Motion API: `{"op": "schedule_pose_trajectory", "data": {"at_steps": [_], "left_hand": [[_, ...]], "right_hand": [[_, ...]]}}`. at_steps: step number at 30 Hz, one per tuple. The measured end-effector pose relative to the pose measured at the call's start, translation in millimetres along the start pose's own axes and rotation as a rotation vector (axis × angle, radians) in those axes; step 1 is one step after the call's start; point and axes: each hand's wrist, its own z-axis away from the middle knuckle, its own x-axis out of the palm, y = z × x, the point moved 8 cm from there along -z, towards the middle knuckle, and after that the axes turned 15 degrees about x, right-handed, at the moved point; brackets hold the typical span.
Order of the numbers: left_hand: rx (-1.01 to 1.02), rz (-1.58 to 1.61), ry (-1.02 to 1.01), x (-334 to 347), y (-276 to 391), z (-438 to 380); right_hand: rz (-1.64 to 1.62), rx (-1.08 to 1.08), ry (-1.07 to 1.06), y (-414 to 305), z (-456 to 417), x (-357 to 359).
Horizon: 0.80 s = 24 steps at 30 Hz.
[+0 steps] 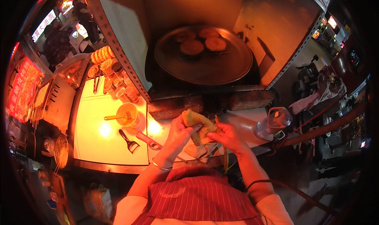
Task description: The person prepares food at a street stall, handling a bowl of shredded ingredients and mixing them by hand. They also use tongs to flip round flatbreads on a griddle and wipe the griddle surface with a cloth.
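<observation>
A yellowish cloth (204,126) is bunched between my two hands, above the front of the white counter. My left hand (180,129) grips its left end, and my right hand (228,137) pinches its right side. Just below the cloth, a crumpled light-coloured wrap or rag (197,149) lies on the counter; what it is I cannot tell. To the left of my hands lie a peeler with a red handle (149,140) and a dark-handled peeler (129,141). Beyond the hands, several round flatbreads (192,47) sit on a large round metal griddle (207,68).
A tub (134,121) with a brush (117,117) across it stands left on the lit counter (91,139), before several seasoning jars (120,86). Bricks (251,100) line the griddle's front. A clear water bottle (271,124) stands right. People (86,18) are far left.
</observation>
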Motion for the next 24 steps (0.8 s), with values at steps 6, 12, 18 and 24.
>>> {"op": "schedule_pose_trajectory", "data": {"at_steps": [6, 12, 18, 24], "left_hand": [[-0.048, 0.001, 0.055, -10.1, -10.6, 1.4], [-0.089, 0.082, 0.108, -18.8, -20.8, 1.9], [-0.124, 0.124, 0.078, -18.7, -21.0, 0.4], [-0.192, 0.284, 0.134, -23.2, -38.5, 6.0]], "right_hand": [[0.059, 0.026, 0.065, 0.1, -7.7, -5.6], [-0.045, 0.064, 0.064, 3.3, -8.9, -8.8], [-0.230, 0.149, -0.022, 10.6, -15.6, -8.2], [-0.466, 0.118, 0.018, 14.3, -14.5, -13.3]]}}
